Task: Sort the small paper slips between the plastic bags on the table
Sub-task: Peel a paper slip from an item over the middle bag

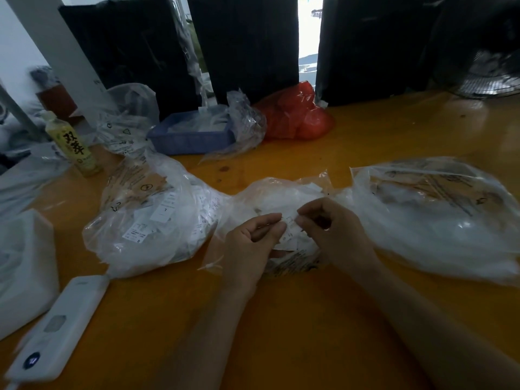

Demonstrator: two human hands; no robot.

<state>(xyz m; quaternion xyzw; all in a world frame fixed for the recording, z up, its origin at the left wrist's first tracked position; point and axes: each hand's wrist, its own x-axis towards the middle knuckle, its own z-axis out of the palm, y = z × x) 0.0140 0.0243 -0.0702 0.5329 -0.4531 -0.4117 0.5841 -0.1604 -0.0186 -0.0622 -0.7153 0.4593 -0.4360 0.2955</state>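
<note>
Both bare forearms reach from the near edge of the orange table [295, 319], the left hand [250, 243] and right hand [334, 232] pinching one small white printed paper slip [289, 222] between thumb and fingertips, its print too blurred to read. That slip sits over the middle clear plastic bag of slips [281, 198], partly hidden by the hands. Beside it lie a left clear bag of labelled slips [146, 220] and a right clear bag [439, 220], whose contents are hard to make out; a white remote-like device [56, 330] is cut off at the near left corner.
</note>
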